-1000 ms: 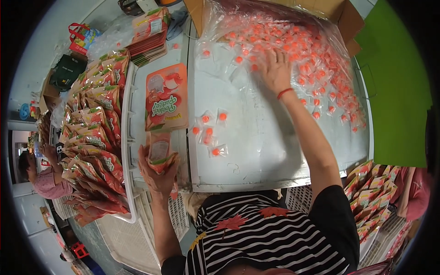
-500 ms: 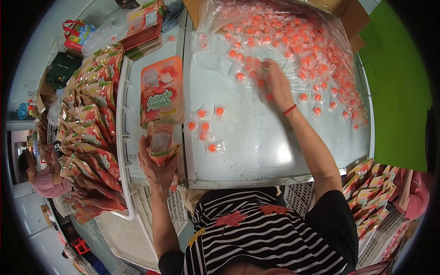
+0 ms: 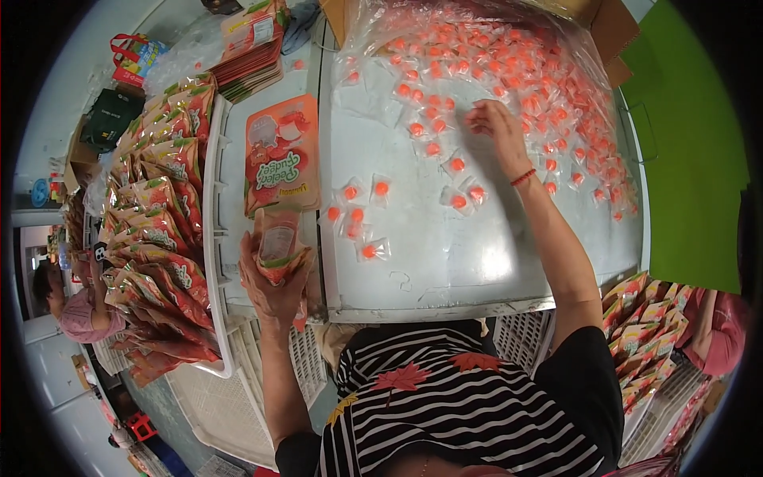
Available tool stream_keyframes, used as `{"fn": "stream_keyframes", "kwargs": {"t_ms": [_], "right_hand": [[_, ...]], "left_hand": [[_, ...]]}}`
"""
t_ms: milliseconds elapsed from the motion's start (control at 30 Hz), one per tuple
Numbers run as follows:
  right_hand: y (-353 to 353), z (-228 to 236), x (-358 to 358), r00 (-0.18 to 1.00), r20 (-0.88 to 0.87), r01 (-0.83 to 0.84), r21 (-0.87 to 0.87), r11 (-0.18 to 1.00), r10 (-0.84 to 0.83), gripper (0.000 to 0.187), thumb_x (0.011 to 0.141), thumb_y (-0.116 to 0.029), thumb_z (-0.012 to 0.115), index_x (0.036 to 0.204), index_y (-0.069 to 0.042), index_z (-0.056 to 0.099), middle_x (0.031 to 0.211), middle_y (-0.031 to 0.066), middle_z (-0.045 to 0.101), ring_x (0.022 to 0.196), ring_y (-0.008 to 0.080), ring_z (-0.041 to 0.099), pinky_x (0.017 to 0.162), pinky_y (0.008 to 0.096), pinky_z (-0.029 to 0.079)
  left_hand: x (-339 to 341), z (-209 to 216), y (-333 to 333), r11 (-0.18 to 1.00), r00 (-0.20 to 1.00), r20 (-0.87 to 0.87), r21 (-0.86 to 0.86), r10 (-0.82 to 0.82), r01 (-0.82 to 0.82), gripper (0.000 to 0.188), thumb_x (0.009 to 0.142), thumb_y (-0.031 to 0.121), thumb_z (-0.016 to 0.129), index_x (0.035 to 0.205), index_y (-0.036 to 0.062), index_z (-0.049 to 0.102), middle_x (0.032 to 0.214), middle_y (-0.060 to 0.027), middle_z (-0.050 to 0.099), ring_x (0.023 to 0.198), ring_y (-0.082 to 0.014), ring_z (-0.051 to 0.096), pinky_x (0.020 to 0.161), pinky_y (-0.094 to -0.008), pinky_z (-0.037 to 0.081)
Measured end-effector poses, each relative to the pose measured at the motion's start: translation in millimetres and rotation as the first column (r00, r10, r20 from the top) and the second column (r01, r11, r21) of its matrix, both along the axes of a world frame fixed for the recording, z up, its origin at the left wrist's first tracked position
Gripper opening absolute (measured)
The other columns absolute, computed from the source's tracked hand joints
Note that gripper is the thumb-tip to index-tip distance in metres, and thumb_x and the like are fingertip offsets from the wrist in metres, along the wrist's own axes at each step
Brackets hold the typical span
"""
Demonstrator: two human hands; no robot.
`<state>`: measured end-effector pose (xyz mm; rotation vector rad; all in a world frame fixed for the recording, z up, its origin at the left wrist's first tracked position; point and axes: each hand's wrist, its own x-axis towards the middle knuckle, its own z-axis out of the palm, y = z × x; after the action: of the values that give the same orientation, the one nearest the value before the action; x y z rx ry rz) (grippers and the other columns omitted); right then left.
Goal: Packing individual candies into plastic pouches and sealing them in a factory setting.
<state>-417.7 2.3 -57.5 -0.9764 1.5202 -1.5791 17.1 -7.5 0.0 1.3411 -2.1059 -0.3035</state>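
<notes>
My left hand (image 3: 274, 282) grips an open orange pouch (image 3: 278, 248) upright at the tabletop (image 3: 445, 262) edge (mouth ready), right hand (image 3: 494, 127) spread, empty, over wrapped orange candies (image 3: 509, 71).

Orange-red pouch (image 3: 276, 248) gripped upright, left of centre. Just above, flat orange pouch (image 3: 283, 151) with green lettering. Along the left edge, heaped red-and-green filled pouches (image 3: 163, 238). Upper right, mass of small clear sachets (image 3: 509, 71) with orange centres; stack of flat pouches (image 3: 253, 48) at top.
</notes>
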Motion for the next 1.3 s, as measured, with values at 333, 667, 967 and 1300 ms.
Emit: {"fn": "stream_keyframes", "kwargs": {"t_ms": [333,667,967,1300], "right_hand": [[-28.7,-2.4,25.5,0.868,-0.451,-0.152,0.151,0.977,0.205,0.040,0.100,-0.035,0.037,0.124,-0.007,0.052,0.111,0.0108,0.064,0.108,0.0230,0.057,0.095,0.0337,0.042],[-37.3,10.0,31.3,0.941,-0.194,-0.247,0.164,0.955,0.276,0.053,0.099,-0.046,0.033,0.133,-0.008,0.047,0.125,0.0042,0.057,0.116,0.0195,0.049,0.103,0.0325,0.033],[-16.6,24.6,36.3,0.869,0.093,-0.495,0.192,0.848,0.486,0.053,0.100,-0.045,0.026,0.130,-0.006,0.044,0.108,0.0097,0.064,0.111,0.0189,0.054,0.103,0.0339,0.035],[108.4,3.1,17.9,0.986,-0.096,0.124,-0.096,0.988,-0.133,0.045,0.102,-0.036,0.027,0.122,-0.001,0.046,0.111,0.0149,0.060,0.108,0.0232,0.056,0.097,0.0371,0.039]], "left_hand": [[2.7,-3.0,4.8,1.000,0.999,-0.042,0.017,0.009,-0.009,0.100,0.059,0.012,0.085,0.140,0.0002,0.028,0.131,-0.0212,0.044,0.120,-0.0343,0.047,0.098,-0.0403,0.040],[-4.4,-2.8,-2.4,0.999,0.999,-0.019,-0.009,-0.044,0.044,0.097,0.060,0.014,0.084,0.140,0.0007,0.030,0.133,-0.0214,0.043,0.119,-0.0345,0.047,0.099,-0.0392,0.039],[3.2,-3.6,2.5,1.000,0.999,-0.035,0.008,-0.006,0.006,0.098,0.059,0.016,0.085,0.139,0.0019,0.030,0.124,-0.0198,0.051,0.113,-0.0365,0.049,0.096,-0.0435,0.039],[15.0,-3.0,-1.0,0.998,0.996,-0.085,0.068,0.023,-0.018,0.099,0.060,0.011,0.083,0.141,0.0025,0.027,0.130,-0.0209,0.046,0.116,-0.0370,0.047,0.098,-0.0436,0.038]]}}
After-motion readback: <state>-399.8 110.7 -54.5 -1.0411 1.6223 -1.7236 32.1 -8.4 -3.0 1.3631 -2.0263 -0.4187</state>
